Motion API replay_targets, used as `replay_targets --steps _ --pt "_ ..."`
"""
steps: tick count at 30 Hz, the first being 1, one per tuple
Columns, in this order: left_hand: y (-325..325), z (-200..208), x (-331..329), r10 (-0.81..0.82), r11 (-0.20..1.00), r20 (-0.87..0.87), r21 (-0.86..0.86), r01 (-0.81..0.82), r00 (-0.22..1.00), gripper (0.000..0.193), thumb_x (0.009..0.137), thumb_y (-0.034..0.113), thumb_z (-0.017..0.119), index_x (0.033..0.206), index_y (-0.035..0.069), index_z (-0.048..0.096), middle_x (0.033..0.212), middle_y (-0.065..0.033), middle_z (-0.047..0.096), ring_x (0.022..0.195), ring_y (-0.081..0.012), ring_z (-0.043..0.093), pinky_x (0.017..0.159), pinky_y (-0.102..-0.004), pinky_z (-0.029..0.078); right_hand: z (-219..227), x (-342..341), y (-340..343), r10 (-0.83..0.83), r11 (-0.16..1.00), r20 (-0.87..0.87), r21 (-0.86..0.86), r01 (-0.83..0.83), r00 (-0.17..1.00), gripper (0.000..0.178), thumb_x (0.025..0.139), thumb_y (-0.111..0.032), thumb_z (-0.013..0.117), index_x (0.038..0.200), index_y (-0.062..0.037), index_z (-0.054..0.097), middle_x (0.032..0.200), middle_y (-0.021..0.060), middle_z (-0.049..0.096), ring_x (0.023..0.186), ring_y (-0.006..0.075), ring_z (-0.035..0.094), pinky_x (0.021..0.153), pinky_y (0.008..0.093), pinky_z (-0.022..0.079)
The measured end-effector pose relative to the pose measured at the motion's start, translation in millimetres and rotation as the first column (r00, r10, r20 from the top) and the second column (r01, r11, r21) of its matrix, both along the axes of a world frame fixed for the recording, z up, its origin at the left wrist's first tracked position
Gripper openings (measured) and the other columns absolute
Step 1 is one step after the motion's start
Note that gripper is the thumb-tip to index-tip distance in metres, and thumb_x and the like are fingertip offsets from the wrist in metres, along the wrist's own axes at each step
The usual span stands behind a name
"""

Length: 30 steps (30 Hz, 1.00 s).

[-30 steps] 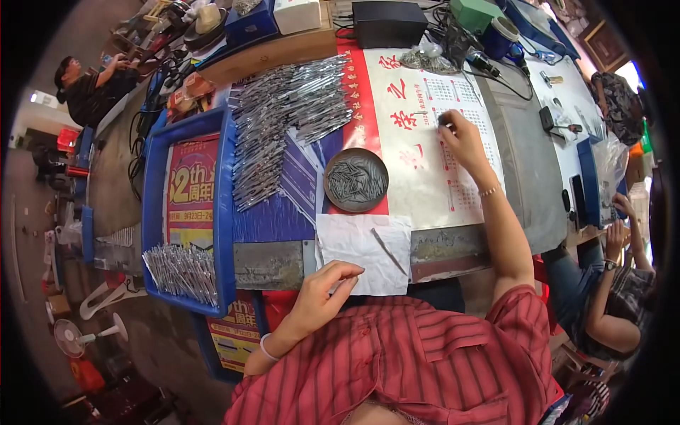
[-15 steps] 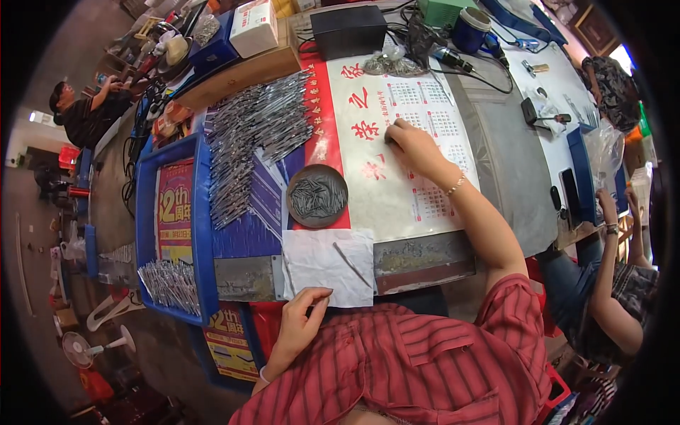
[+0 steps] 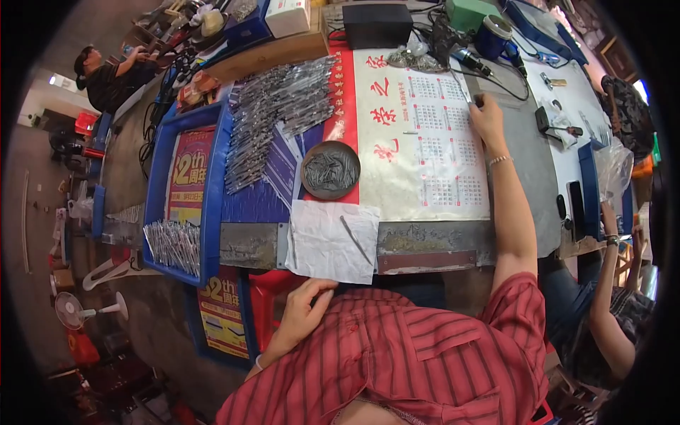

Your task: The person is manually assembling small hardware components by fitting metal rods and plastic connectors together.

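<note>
My right hand (image 3: pixel 487 122) reaches to the right edge of a calendar poster (image 3: pixel 397 191), fingers curled together; a small dark bit shows at the fingertips, too little to name. My left hand (image 3: pixel 306 310) rests at the table's front edge by a white cloth (image 3: pixel 319 241), fingers bent in and closed, nothing seen in them. A thin dark metal rod (image 3: pixel 354 238) lies slantwise on the cloth. Beyond it stands a round brown bowl (image 3: pixel 306 181) full of small dark grey metal pieces (image 3: pixel 331 171). One short thin piece (image 3: pixel 411 133) lies on the poster.
Rows of silvery slender metal parts (image 3: pixel 258 124) cover the purple sheet left of the bowl. A blue tray (image 3: pixel 221 184) holds more (image 3: pixel 172 248). A black box (image 3: pixel 377 26), a blue mug (image 3: pixel 494 37) and cables stand at the back. Other people sit at both sides.
My right hand has moved right, from the poster's middle to its right edge. The short thin piece on the poster now shows. My left hand stays by the cloth; the whole view has shifted slightly.
</note>
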State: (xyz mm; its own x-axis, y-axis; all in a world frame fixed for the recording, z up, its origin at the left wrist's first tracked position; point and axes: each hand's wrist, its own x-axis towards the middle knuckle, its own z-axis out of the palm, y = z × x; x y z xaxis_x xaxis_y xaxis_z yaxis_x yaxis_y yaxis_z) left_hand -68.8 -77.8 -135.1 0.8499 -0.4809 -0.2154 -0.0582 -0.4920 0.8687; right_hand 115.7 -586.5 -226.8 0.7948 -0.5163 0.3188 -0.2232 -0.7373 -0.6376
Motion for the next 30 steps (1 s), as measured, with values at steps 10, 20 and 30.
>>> replay_targets --steps 10,20,30 --pt "-17.6 34.4 25.5 -0.075 0.997 0.125 0.011 0.074 0.989 0.017 0.085 0.000 0.057 0.101 -0.001 0.062 0.095 -0.0145 0.063 0.086 -0.0262 0.064 0.075 -0.0304 0.049 30.6 56.7 -21.9 0.037 0.986 -0.481 -0.125 -0.110 0.876 0.033 0.069 -0.017 0.063 0.091 0.0075 0.061 0.094 0.0282 0.063 0.089 0.0397 0.061 0.078 0.0433 0.048" --pt "-138.0 48.5 91.6 -0.309 0.939 0.671 0.101 0.329 0.674 0.050 0.077 0.001 0.064 0.125 -0.001 0.048 0.120 -0.0183 0.053 0.110 -0.0345 0.053 0.095 -0.0445 0.041 106.3 -100.8 102.1 0.618 0.786 -0.266 0.235 -0.572 0.740 0.020 0.073 0.002 0.059 0.091 -0.0005 0.054 0.082 0.0198 0.061 0.077 0.0368 0.061 0.067 0.0390 0.048" --pt "-176.2 12.6 88.9 -0.386 0.917 -0.242 -0.208 0.341 0.890 0.043 0.092 0.006 0.051 0.134 0.002 0.041 0.089 -0.0111 0.066 0.069 -0.0151 0.060 0.064 -0.0259 0.048 99.9 -172.5 142.4 0.408 0.551 0.122 0.757 -0.351 0.905 0.024 0.080 0.001 0.064 0.102 -0.0006 0.055 0.082 0.0039 0.061 0.063 0.0055 0.051 0.056 0.0212 0.042"
